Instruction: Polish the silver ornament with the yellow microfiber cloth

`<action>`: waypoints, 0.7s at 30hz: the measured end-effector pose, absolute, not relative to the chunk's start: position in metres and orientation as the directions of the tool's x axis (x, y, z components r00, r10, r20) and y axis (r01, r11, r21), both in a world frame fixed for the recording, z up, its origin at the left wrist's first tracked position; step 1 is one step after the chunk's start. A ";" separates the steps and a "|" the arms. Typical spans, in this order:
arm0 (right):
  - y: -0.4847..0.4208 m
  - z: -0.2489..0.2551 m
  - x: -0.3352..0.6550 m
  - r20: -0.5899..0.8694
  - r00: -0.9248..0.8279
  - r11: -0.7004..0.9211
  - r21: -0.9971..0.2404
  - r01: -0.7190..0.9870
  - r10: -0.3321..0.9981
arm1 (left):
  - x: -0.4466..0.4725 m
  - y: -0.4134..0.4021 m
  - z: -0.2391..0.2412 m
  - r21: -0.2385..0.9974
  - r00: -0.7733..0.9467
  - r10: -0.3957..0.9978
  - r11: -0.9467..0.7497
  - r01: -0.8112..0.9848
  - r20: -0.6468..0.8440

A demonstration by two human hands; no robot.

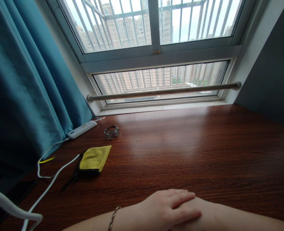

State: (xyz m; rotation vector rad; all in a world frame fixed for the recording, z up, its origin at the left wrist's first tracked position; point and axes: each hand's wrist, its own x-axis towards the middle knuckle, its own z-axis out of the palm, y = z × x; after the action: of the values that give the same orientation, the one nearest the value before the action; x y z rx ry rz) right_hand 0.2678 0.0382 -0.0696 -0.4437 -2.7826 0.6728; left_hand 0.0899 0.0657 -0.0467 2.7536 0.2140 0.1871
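My left hand (pixel 169 207) lies flat at the near edge of the dark wooden desk (pixel 192 150), fingers stretched out and pointing right, holding nothing. A thin bracelet (pixel 113 218) circles its wrist. It rests on top of my right hand (pixel 204 213), whose forearm comes in from the right; the right hand's fingers are covered. A yellow pouch (pixel 95 158) with a black edge lies on the desk well to the left of my hands. A silver bangle (pixel 112 132) sits farther back.
A white power bank (pixel 82 129) lies by the teal curtain (pixel 28 80), with a white cable (pixel 52 178) running toward me. A dark flat object (pixel 21 190) sits at the left edge. A window with a metal rod (pixel 163 91) backs the desk; a grey wall (pixel 271 70) stands at right.
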 end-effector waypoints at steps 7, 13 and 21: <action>0.038 -0.071 0.268 0.182 -0.921 0.845 -0.487 0.219 0.343 | 0.089 0.066 -0.045 0.369 0.981 0.174 -0.920 0.130 0.090; 0.038 -0.072 0.268 0.192 -0.921 0.848 -0.488 0.209 0.338 | 0.089 0.067 -0.046 0.375 0.981 0.170 -0.919 0.123 0.094; 0.038 -0.073 0.268 0.191 -0.919 0.844 -0.491 0.214 0.344 | 0.089 0.067 -0.045 0.379 0.982 0.173 -0.916 0.132 0.077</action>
State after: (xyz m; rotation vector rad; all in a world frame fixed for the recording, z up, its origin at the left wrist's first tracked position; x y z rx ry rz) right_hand 0.2685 0.0383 -0.0726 -0.4249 -2.7510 0.6863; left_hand 0.0886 0.0669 -0.0453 2.7468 0.2197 0.1531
